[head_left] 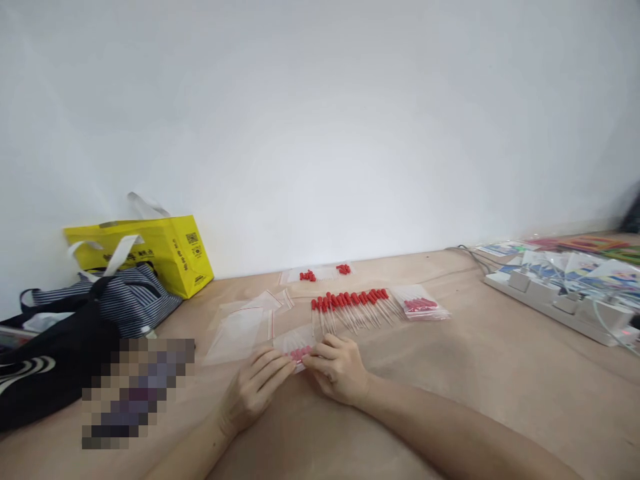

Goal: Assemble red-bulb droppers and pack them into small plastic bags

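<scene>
Both hands are at the near edge of a clear zip bag point(295, 339) with red-capped pieces inside. My left hand point(257, 385) pinches its left corner, and my right hand point(341, 369) grips its right corner. Just beyond lies a row of red-capped thin clear droppers point(353, 300), fanned side by side. To their right is a filled bag point(421, 303) with red caps showing through. Flat clear bags point(237, 333) overlap to the left. Near the wall, more small red caps point(308, 275) rest on a clear bag.
A yellow bag point(193, 257), a striped bag point(145, 300) and a black bag point(60, 367) stand at the left, beside a blurred-out object point(143, 393). A white power strip point(555, 303) with cables and packaged sheets point(600, 270) lie at the right.
</scene>
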`<state>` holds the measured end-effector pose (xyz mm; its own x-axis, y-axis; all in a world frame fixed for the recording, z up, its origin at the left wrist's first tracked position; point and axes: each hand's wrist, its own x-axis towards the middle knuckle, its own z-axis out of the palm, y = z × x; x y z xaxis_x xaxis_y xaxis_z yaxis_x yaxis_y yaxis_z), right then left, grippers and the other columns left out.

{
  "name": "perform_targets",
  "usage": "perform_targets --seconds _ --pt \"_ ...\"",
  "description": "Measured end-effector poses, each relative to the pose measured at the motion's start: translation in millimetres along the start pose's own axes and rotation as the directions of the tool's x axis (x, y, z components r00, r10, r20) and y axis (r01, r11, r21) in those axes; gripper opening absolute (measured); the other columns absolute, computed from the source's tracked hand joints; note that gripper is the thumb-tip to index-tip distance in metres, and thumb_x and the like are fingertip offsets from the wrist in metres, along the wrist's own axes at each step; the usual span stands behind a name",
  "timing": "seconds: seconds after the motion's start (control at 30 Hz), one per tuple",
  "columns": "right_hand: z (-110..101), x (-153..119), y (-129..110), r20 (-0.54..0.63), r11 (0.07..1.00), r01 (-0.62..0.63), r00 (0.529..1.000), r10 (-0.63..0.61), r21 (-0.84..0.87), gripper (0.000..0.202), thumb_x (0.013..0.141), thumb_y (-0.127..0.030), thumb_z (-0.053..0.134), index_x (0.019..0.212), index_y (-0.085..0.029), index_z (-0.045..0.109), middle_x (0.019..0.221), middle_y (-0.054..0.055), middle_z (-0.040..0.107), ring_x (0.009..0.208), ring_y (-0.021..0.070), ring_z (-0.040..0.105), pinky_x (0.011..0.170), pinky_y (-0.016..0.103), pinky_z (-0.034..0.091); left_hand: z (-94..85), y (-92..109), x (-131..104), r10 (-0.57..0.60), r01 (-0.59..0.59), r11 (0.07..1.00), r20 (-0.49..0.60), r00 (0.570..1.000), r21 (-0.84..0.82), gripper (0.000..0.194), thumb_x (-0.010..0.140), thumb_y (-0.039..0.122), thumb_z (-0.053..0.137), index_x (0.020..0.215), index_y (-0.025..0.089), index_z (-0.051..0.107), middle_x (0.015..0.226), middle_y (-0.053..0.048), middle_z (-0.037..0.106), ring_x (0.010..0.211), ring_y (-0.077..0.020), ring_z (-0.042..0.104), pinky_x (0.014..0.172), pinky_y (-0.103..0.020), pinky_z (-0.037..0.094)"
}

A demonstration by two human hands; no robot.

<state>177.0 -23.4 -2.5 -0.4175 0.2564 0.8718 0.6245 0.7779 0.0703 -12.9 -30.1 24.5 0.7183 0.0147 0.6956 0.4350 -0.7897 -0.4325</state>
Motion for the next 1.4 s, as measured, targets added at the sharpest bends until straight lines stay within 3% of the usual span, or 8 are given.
perform_targets --seconds 0.27,0.47,0.57,0.73,0.83,1.03,1.27,1.4 --pt "-24.7 -5.0 17.4 -0.181 0.996 0.09 0.979 -0.093 -0.026 0.022 0.074 -0.013 0.039 0.075 -0.019 0.06 0.065 -0.001 0.062 0.058 0.012 0.045 0.051 0.025 0.03 -3.1 -0.7 1.6 -0.15 0.142 0.985 -0.08 0.985 -0.1 0.01 0.08 0.021 0.055 0.071 0.019 0.053 0.058 0.001 0.06 0.057 -0.0128 0.055 0.066 -0.03 0.047" --pt "-84.6 -27.3 83.1 -0.281 0.957 -0.237 0.942 0.185 -0.168 0.019 0.078 -0.012 0.046 0.076 -0.021 0.063 0.074 0.004 0.062 0.068 0.0127 0.053 0.061 0.024 0.041 6.6 -30.8 -24.7 -0.451 0.427 0.886 0.127 0.883 0.179 0.027 0.08 0.033 0.048 0.1 0.016 0.055 0.095 -0.011 0.062 0.09 -0.0247 0.056 0.078 -0.039 0.044" --pt "-112.2 -56.2 125.8 -0.278 0.861 -0.394 0.909 0.312 -0.322 0.021 0.081 -0.02 0.044 0.079 -0.023 0.064 0.078 0.005 0.061 0.073 0.0151 0.054 0.064 0.026 0.042 16.5 -35.6 -31.8 -0.635 0.558 0.766 0.242 0.733 0.319 0.037 0.078 0.04 0.045 0.106 0.016 0.055 0.111 -0.014 0.057 0.106 -0.0304 0.048 0.087 -0.047 0.037" --pt "-131.2 -102.2 167.0 -0.022 0.852 -0.351 0.928 0.372 -0.388 0.025 0.084 -0.024 0.04 0.08 -0.024 0.065 0.083 0.005 0.063 0.076 0.015 0.055 0.064 0.025 0.042 19.8 -32.4 -29.6 -0.853 0.703 0.489 0.451 0.262 0.516 0.063 0.078 0.05 0.036 0.125 0.008 0.041 0.131 -0.019 0.038 0.124 -0.0323 0.027 0.096 -0.051 0.025" --pt "-137.1 -114.6 171.4 0.103 0.876 -0.342 0.912 0.396 -0.339 0.025 0.085 -0.027 0.04 0.08 -0.024 0.065 0.084 0.005 0.063 0.077 0.0142 0.056 0.065 0.024 0.042 15.3 -32.0 -23.9 -0.816 0.72 0.474 0.56 0.143 0.507 0.066 0.081 0.051 0.029 0.126 0.004 0.039 0.132 -0.02 0.035 0.124 -0.0307 0.027 0.098 -0.052 0.02" --pt "-145.9 -111.7 165.8 0.057 0.863 -0.363 0.912 0.406 -0.351 0.022 0.078 -0.038 0.051 0.085 -0.022 0.064 0.085 0.007 0.062 0.08 0.018 0.056 0.073 0.031 0.041 6.4 -21.2 -15.7 -0.768 0.708 0.556 0.595 0.237 0.436 0.053 0.083 0.043 0.03 0.121 0.01 0.046 0.128 -0.015 0.043 0.12 -0.0272 0.036 0.099 -0.054 0.018" --pt "-98.8 -72.1 113.8 0.096 0.936 -0.304 0.941 0.323 -0.177 0.016 0.079 -0.02 0.045 0.081 -0.019 0.062 0.077 0.006 0.06 0.073 0.0155 0.054 0.066 0.028 0.041 -7.5 20.5 -19.8 -0.561 0.575 0.804 0.513 0.65 0.151 0.035 0.083 0.038 0.041 0.106 0.019 0.057 0.103 -0.008 0.064 0.093 -0.0244 0.059 0.09 -0.05 0.036" --pt "-53.2 -43.5 89.9 0.26 0.852 -0.52 0.816 0.516 -0.06 0.014 0.074 -0.013 0.046 0.083 -0.017 0.057 0.081 0.005 0.059 0.075 0.0151 0.054 0.065 0.026 0.04 -9.9 26.5 -14.6 -0.457 0.489 0.872 0.374 0.807 0.012 0.021 0.081 0.03 0.044 0.089 0.022 0.061 0.079 -0.002 0.068 0.074 -0.0189 0.063 0.085 -0.042 0.043"
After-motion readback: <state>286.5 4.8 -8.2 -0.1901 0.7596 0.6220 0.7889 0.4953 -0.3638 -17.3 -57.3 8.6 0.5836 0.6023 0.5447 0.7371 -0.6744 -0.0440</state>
